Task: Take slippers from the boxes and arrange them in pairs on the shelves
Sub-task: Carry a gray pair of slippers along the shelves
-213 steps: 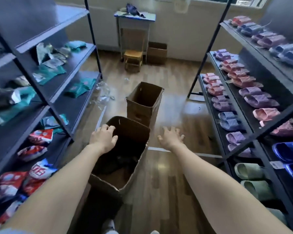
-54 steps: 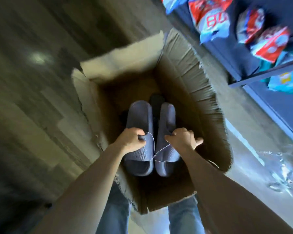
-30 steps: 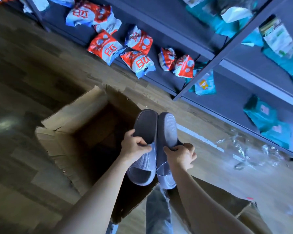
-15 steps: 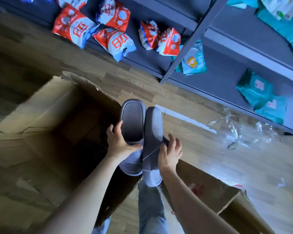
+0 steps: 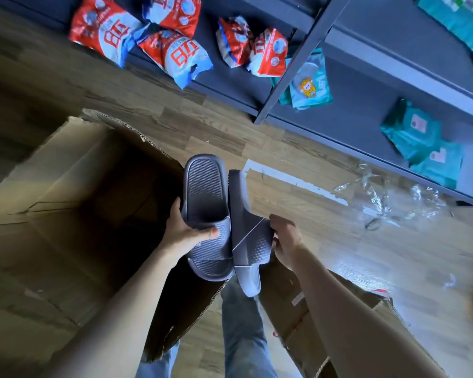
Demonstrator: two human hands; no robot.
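Two grey-blue slippers hang in the air over the open cardboard box (image 5: 74, 170). My left hand (image 5: 185, 236) grips the left slipper (image 5: 205, 203) by its strap, footbed facing me. My right hand (image 5: 286, 242) holds the right slipper (image 5: 246, 241), which is turned on its side, by its strap. A thin white string (image 5: 247, 230) runs across the two straps and ties the pair together. The slippers touch side by side.
A second cardboard box (image 5: 333, 309) lies lower right. The dark shelf unit (image 5: 298, 58) ahead carries red and white packets (image 5: 172, 47) and teal packets (image 5: 421, 137). Crumpled clear plastic (image 5: 385, 197) lies on the wooden floor. My jeans leg (image 5: 243, 323) shows below.
Both hands have lifted the slipper pair a little higher out of the box. The right slipper has tipped further onto its side and my right hand now curls round its strap.
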